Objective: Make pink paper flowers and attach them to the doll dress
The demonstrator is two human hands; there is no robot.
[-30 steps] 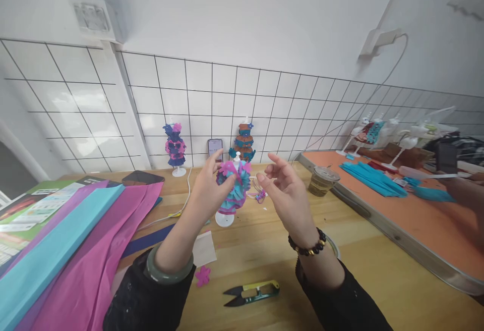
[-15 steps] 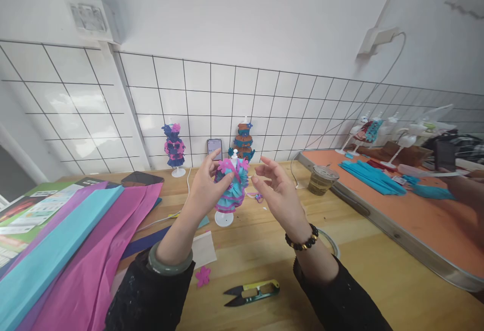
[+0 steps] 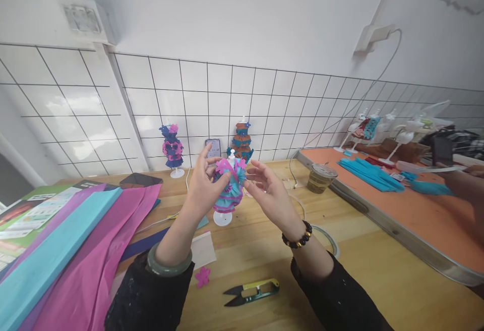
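A small white mannequin stand point(image 3: 223, 218) wears a ruffled paper dress point(image 3: 230, 201) in light blue, pink and purple, with pink flowers at its shoulders. My left hand point(image 3: 204, 182) is at the dress's left side, its thumb pressed on the front and some fingers behind; the index finger points up. At the right edge, the thumb and fingertips of my right hand point(image 3: 270, 192) close on the light blue ruffle. A loose pink paper flower point(image 3: 202, 276) lies on the table below, beside a white paper piece point(image 3: 203, 249). Thread snips point(image 3: 252, 291) lie nearest me.
Two dressed mannequins, one blue and pink point(image 3: 173, 147), one brown and teal point(image 3: 242, 142), stand by the wall with a phone point(image 3: 214, 148). Folded coloured paper point(image 3: 75, 250) covers the left. A lidded cup point(image 3: 321, 177) stands right, before an orange board point(image 3: 397, 215) and another person's hand point(image 3: 463, 184).
My right hand has moved left, from apart to touching the dress's right edge. My left hand stays at the dress. The view has shifted slightly.
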